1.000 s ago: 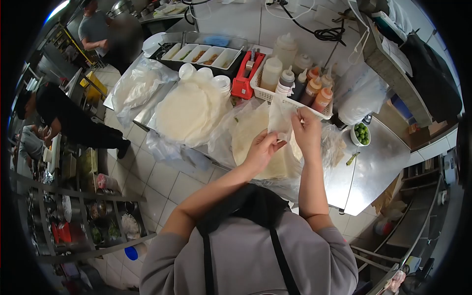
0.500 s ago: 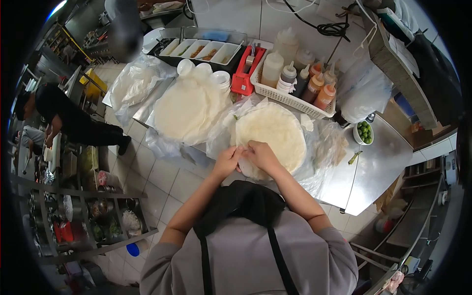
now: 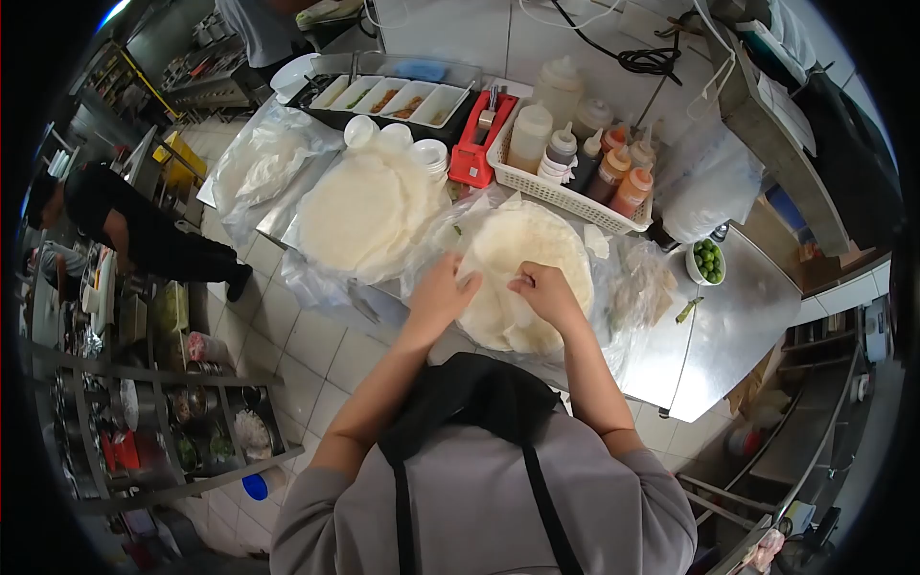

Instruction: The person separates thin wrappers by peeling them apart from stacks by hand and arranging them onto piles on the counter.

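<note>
In the head view, a stack of thin, pale round wrapper sheets (image 3: 559, 240) lies on clear plastic in front of me. My right hand (image 3: 544, 295) is closed in a pinch over the stack, on what looks like the raised edge of the top wrapper sheet (image 3: 503, 292). At the stack's left side is my left hand (image 3: 444, 295), its thumb apart from the fingers; the fingertips are partly hidden. A second pile of round wrappers (image 3: 359, 225) sits to the left.
Behind the stack are a basket (image 3: 570, 196) of squeeze bottles, a red tape dispenser (image 3: 482, 139) and a tray of food compartments (image 3: 391, 99). Right, a bowl of green limes (image 3: 706, 262) stands on the metal counter (image 3: 733, 311). A person in black (image 3: 144, 225) works far left.
My hands, together at the stack's front left edge before, are now apart. The right has moved right over the stack, the left slightly left and away from me. The top sheet looks creased.
</note>
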Action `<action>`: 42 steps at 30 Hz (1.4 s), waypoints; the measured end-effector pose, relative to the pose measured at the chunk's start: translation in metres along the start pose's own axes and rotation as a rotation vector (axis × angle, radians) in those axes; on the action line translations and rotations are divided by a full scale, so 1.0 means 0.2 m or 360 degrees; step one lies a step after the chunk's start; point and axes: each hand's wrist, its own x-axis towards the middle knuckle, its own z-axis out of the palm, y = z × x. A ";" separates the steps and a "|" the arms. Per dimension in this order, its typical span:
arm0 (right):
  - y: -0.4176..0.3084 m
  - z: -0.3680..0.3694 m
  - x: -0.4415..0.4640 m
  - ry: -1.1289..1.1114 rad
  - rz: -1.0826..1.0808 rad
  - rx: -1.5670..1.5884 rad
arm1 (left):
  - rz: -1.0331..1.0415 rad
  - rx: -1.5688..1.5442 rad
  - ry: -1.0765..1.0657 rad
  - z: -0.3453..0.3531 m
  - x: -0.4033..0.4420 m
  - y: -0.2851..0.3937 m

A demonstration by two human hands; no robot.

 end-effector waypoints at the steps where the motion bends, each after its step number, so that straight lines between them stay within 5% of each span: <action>1: -0.01 0.00 0.00 -0.0030 0.0026 -0.0043 | -0.0024 -0.0040 -0.0054 0.02 0.06 0.02; 3: -0.02 0.01 0.00 -0.0088 0.0080 -0.0128 | -0.0025 -0.0040 -0.0163 0.02 0.11 0.04; 6: -0.05 0.08 0.01 0.0355 -0.0196 -0.0350 | 0.0037 -0.0019 -0.0266 0.02 0.14 0.10; 14: 0.07 -0.02 0.13 0.0529 0.0039 -0.0214 | -0.0265 -0.0353 0.0064 0.05 0.05 0.01; 20: 0.09 -0.09 0.08 0.0468 -0.0054 0.0045 | -0.0390 -0.0180 -0.0129 0.05 0.07 -0.08; 23: 0.00 -0.06 0.04 0.0265 -0.0078 0.0117 | 0.0086 -0.0154 0.0192 0.06 0.16 0.04; 30: -0.01 -0.10 0.00 0.0025 -0.0061 -0.0082 | 0.0203 -0.0434 -0.0348 0.19 0.41 0.07; 32: 0.00 -0.09 0.01 0.0373 -0.0118 -0.0047 | 0.0015 -0.0407 -0.0653 0.10 0.41 0.21; 38: 0.09 -0.09 0.10 0.0628 0.0070 0.0301 | 0.0234 -0.0700 -0.0208 0.14 0.32 0.27; 42: 0.31 -0.19 0.09 0.0959 -0.0004 0.0259 | -0.0124 -0.0885 0.0086 0.09 0.35 0.19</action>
